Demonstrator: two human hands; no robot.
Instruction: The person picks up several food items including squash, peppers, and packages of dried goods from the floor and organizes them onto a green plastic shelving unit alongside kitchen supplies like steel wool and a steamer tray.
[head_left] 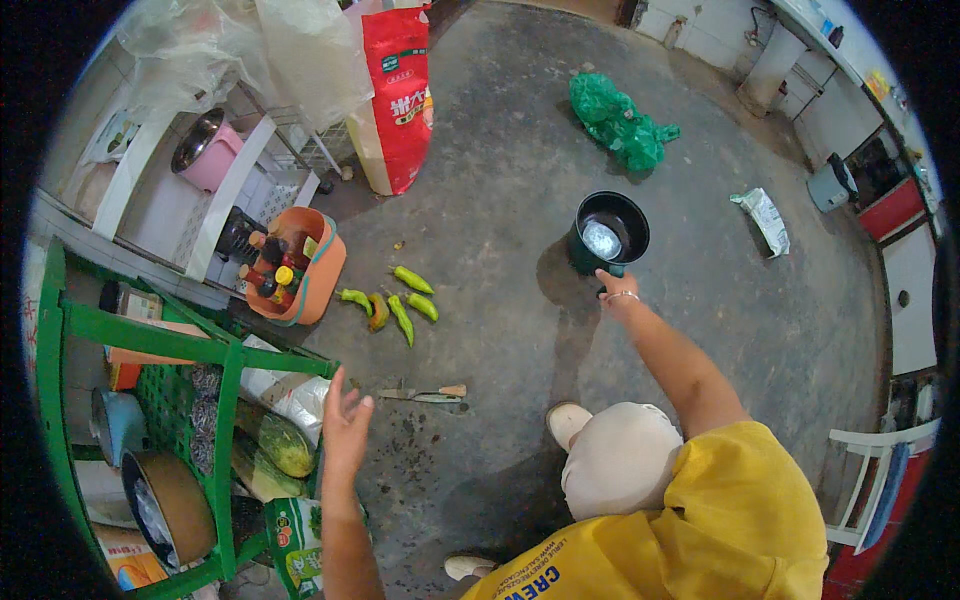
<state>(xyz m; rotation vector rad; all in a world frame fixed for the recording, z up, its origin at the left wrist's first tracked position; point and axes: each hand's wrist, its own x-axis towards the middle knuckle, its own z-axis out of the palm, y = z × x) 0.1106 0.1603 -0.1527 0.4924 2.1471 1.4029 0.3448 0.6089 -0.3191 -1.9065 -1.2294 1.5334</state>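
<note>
My right hand is stretched forward with its fingers closed on the near-side handle of a dark, round pot. A bright silvery patch shows at the bottom of the pot; I cannot tell what it is. At the left, my left hand has its fingers apart and holds nothing. It is beside the corner of a green rack; whether it touches the rack is unclear. A knife and a wooden-ended tool lie on the floor to its right. Beyond them are several green peppers.
An orange basket of bottles stands far left, near a red sack. A crumpled green plastic bag and a silvery packet lie on the concrete floor. A grey bin and white chair stand right.
</note>
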